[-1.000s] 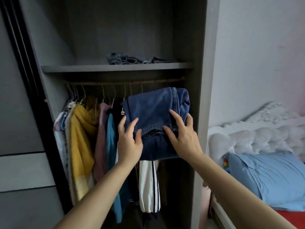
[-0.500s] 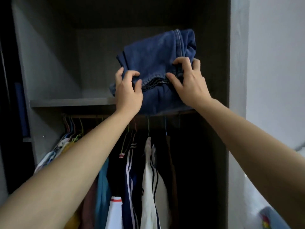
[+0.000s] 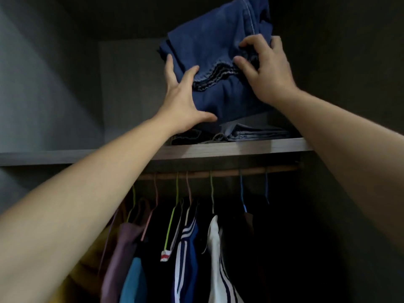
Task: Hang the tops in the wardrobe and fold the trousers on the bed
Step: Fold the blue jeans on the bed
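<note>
Item: folded blue trousers (image 3: pixel 218 51), upper centre of frame, held above the wardrobe shelf (image 3: pixel 240 148) and over the denim pile (image 3: pixel 251 132) lying there.
Left hand (image 3: pixel 181 99): fingers spread flat against the bundle.
Right hand (image 3: pixel 266 71): fingers curled into its waistband.
Tops (image 3: pixel 185 248): hanging on the rail (image 3: pixel 218 172), lower centre.
Status: apparently late in the task; bundle not yet set down.

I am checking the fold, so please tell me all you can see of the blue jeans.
The jeans are dark blue denim, folded into a thick bundle, with pale stitching on a seam and a dark edge. They tilt above the shelf, over other folded denim. The left hand presses them with straight fingers; the right hand grips them.
</note>
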The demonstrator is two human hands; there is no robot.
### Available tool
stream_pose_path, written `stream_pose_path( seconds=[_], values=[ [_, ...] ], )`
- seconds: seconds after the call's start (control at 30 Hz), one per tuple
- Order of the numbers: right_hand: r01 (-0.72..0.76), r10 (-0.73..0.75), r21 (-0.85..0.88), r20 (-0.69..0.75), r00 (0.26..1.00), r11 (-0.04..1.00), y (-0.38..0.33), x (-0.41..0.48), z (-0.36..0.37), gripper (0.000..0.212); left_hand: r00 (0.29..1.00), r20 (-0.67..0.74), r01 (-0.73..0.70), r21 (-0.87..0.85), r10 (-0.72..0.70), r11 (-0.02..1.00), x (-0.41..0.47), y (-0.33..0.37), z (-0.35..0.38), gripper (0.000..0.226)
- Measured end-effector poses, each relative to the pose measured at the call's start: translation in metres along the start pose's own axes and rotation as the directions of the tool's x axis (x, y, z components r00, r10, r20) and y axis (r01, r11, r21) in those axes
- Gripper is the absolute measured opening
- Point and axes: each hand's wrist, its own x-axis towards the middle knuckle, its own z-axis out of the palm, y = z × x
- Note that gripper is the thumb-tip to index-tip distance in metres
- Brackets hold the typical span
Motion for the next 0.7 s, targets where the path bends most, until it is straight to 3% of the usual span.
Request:
stream_pose_path(
  seconds=[0.23,0.53,0.63,0.7],
  values=[
    [-0.014,0.008,-0.056,-0.097,0.995,0.998,0.029,0.03,0.02,0.037,0.996,-0.015,-0.085,-0.099,0.084,0.991,0.069,-0.026,0.026,0.111],
    [-0.126,0.127,-0.176,-0.006,0.992,0.976,0.096,0.062,0.034,0.034,0.988,0.157,0.036,-0.173,-0.008,0.984,0.124,-0.022,0.087,0.112],
    [-0.234,0.27,-0.257,0.115,0.956,0.938,0.123,0.06,0.05,0.039,0.963,0.263,0.097,-0.139,-0.058,0.986,0.124,-0.027,0.12,0.11],
    [-0.245,0.406,-0.434,0.332,0.851,0.867,0.14,0.057,0.059,0.047,0.903,0.411,0.165,-0.061,-0.126,0.984,0.12,-0.033,0.145,0.106]
  ],
)
